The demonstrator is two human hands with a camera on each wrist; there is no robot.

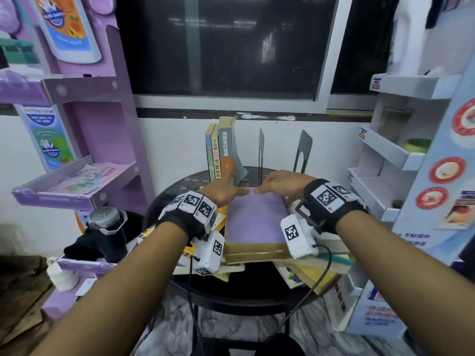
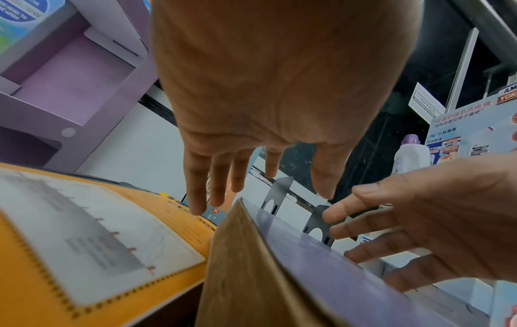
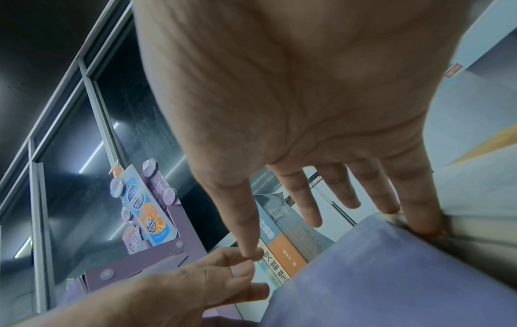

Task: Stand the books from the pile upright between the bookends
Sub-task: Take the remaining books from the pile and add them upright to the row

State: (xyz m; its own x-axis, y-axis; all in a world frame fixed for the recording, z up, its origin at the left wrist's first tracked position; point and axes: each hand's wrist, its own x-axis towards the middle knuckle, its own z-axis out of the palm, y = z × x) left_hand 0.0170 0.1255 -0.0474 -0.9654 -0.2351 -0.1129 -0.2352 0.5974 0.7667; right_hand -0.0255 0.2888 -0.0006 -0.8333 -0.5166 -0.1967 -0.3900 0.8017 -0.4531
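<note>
A purple-covered book (image 1: pixel 254 219) lies on top of the pile at the front of the round black table (image 1: pixel 167 209). Both hands hover over its far edge with straight fingers. My left hand (image 1: pixel 231 187) is above the far left corner, and my right hand (image 1: pixel 272 185) above the far right. In the right wrist view, the right hand's little finger (image 3: pixel 419 216) touches the purple book (image 3: pixel 391 276) at its right edge. Three books (image 1: pixel 218 152) stand upright at the back left. Two dark metal bookends (image 1: pixel 261 150) (image 1: pixel 303 150) stand apart to their right, with nothing between them.
An orange-covered book (image 2: pixel 84 243) lies left of the purple one in the pile. A purple display shelf (image 1: pixel 77 176) stands on the left with a dark bottle (image 1: pixel 108 227) below it. White cardboard shelves (image 1: pixel 385 155) stand on the right, and a dark window (image 1: pixel 231 47) lies behind.
</note>
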